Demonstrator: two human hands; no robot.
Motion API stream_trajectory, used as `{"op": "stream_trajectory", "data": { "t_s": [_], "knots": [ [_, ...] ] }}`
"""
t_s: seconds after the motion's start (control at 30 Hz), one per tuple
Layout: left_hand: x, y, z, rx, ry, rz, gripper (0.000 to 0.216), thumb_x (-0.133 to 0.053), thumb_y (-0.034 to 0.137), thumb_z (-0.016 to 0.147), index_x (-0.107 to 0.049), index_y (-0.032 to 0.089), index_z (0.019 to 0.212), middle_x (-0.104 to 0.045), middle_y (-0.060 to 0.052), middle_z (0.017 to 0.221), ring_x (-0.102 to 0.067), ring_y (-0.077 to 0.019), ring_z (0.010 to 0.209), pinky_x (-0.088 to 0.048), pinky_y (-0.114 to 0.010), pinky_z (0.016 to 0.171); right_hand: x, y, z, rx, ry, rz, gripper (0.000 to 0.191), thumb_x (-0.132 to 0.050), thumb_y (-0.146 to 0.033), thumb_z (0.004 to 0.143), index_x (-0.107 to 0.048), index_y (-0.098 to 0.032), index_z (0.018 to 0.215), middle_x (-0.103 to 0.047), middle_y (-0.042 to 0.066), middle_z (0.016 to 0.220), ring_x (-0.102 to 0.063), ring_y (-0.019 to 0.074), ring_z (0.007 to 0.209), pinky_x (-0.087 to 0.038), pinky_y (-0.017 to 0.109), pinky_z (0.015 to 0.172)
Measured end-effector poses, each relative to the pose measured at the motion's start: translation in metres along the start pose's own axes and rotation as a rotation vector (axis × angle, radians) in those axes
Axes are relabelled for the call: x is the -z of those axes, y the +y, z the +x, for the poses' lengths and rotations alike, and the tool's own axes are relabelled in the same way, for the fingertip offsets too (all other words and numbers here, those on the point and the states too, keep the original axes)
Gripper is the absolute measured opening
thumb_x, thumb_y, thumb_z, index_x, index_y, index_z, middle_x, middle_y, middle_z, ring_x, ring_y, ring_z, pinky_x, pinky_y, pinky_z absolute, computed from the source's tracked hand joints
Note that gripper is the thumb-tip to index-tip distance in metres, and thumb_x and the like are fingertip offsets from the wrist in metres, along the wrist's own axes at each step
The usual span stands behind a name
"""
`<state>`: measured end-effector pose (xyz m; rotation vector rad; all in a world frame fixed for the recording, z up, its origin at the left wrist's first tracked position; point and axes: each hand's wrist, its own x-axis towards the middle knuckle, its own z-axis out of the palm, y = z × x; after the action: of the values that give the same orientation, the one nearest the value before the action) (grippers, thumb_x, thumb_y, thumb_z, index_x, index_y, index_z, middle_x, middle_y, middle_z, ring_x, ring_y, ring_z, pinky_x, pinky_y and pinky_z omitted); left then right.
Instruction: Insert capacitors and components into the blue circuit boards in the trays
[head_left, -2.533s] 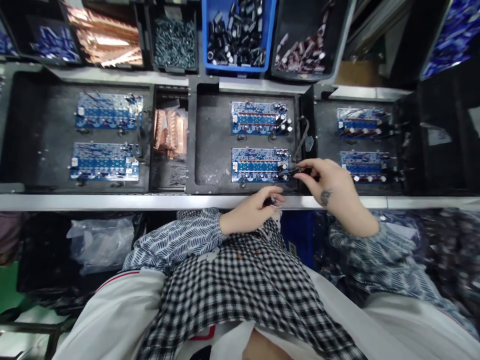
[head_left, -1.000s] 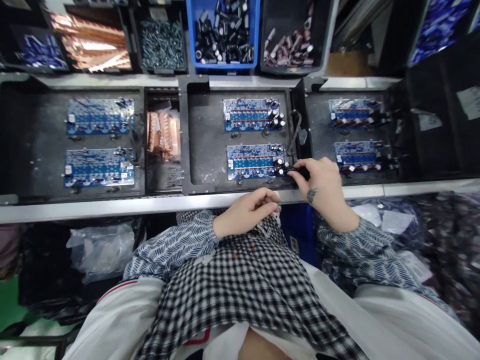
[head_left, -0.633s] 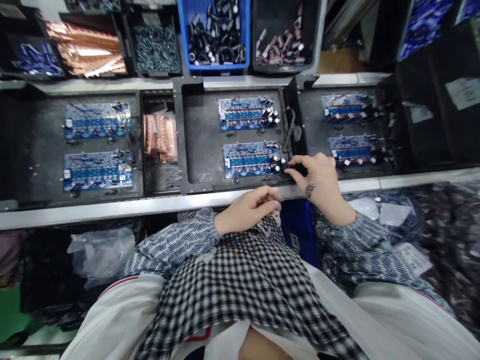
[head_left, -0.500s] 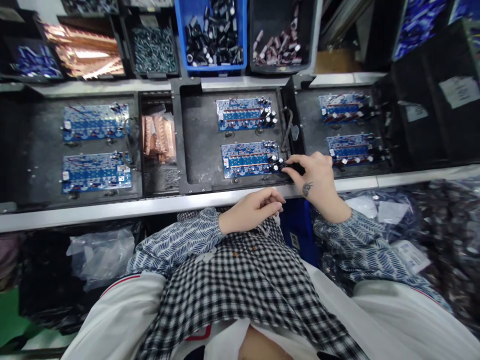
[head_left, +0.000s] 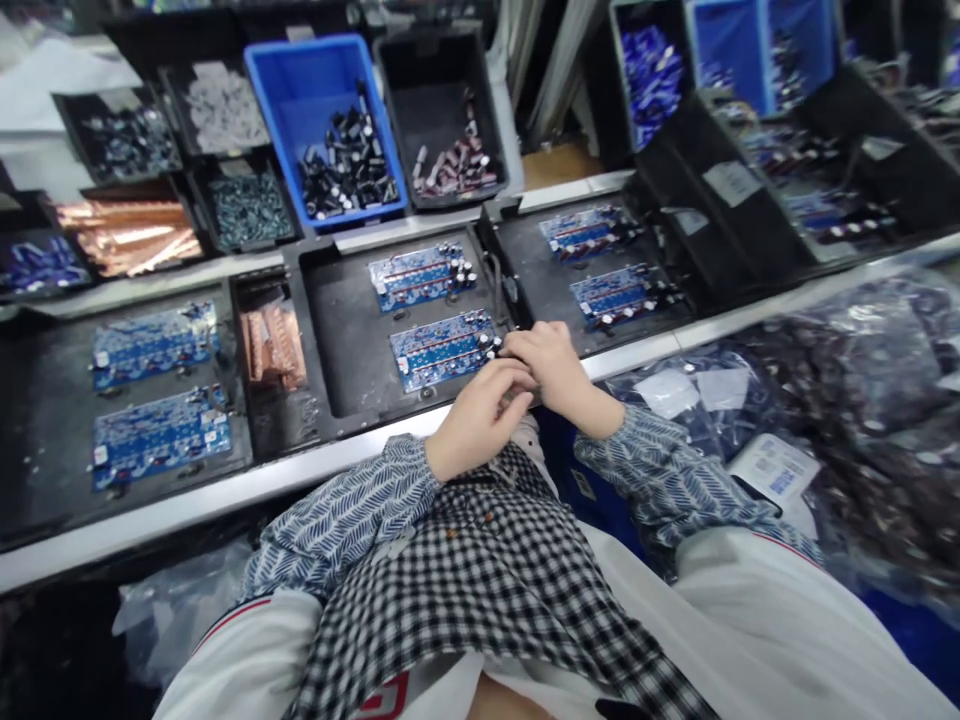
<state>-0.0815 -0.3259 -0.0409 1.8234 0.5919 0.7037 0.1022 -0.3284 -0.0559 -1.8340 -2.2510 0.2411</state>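
Observation:
My right hand is curled at the right end of the near blue circuit board in the middle black tray, fingers pinched by its black capacitors; what they grip is hidden. My left hand is closed just below and touches the right hand's fingers, holding something I cannot make out. A second blue board lies farther back in the same tray.
Trays to the left and right each hold two blue boards. A slot holds copper pieces. Behind stand a blue bin of black capacitors and several black parts bins. Plastic bags of parts lie at right.
The camera has swung right and tilted. My right hand drew back slightly from the board's end, and my left hand rose to meet it; the two hands now touch.

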Motion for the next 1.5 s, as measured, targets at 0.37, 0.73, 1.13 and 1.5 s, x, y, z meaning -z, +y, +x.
{"op": "stream_trajectory", "data": {
  "t_s": [0.37, 0.73, 1.13, 1.5],
  "knots": [
    [-0.012, 0.033, 0.062, 0.226, -0.181, 0.582, 0.056, -0.049, 0.039, 0.109, -0.045, 0.004, 0.152, -0.063, -0.026, 0.140, -0.066, -0.0351, 0.126, -0.052, -0.046, 0.107, 0.032, 0.017, -0.045, -0.116, 0.269, -0.016, 0.035, -0.058, -0.028, 0.100, -0.068, -0.016, 0.131, -0.064, 0.018, 0.137, -0.054, 0.0319, 0.122, -0.041, 0.050, 0.104],
    [-0.047, -0.007, 0.037, 0.310, -0.163, 0.170, 0.089, -0.049, 0.057, 0.102, -0.021, 0.002, 0.167, -0.059, -0.026, 0.143, -0.066, -0.0315, 0.124, -0.050, -0.046, 0.111, -0.001, 0.033, -0.033, -0.176, 0.184, 0.020, 0.030, -0.061, -0.024, 0.096, -0.066, -0.013, 0.123, -0.072, 0.014, 0.110, -0.062, 0.0287, 0.110, -0.036, 0.054, 0.120],
    [-0.057, -0.011, 0.049, 0.205, -0.233, 0.112, 0.085, -0.060, 0.049, 0.098, -0.028, 0.006, 0.164, -0.044, -0.027, 0.159, -0.060, -0.0362, 0.133, -0.047, -0.052, 0.115, 0.002, 0.047, -0.040, -0.233, 0.226, 0.024, 0.024, -0.055, -0.022, 0.093, -0.065, -0.016, 0.114, -0.071, 0.013, 0.106, -0.061, 0.0306, 0.109, -0.035, 0.056, 0.120],
    [-0.091, -0.009, 0.094, 0.192, -0.298, 0.010, 0.094, -0.066, 0.044, 0.095, -0.021, 0.002, 0.166, -0.026, -0.027, 0.169, -0.033, -0.0362, 0.158, -0.028, -0.051, 0.130, 0.018, 0.089, -0.052, -0.361, 0.269, -0.016, 0.028, -0.054, -0.021, 0.089, -0.065, -0.017, 0.114, -0.071, 0.014, 0.109, -0.062, 0.0309, 0.111, -0.031, 0.054, 0.122]
  ]
}}
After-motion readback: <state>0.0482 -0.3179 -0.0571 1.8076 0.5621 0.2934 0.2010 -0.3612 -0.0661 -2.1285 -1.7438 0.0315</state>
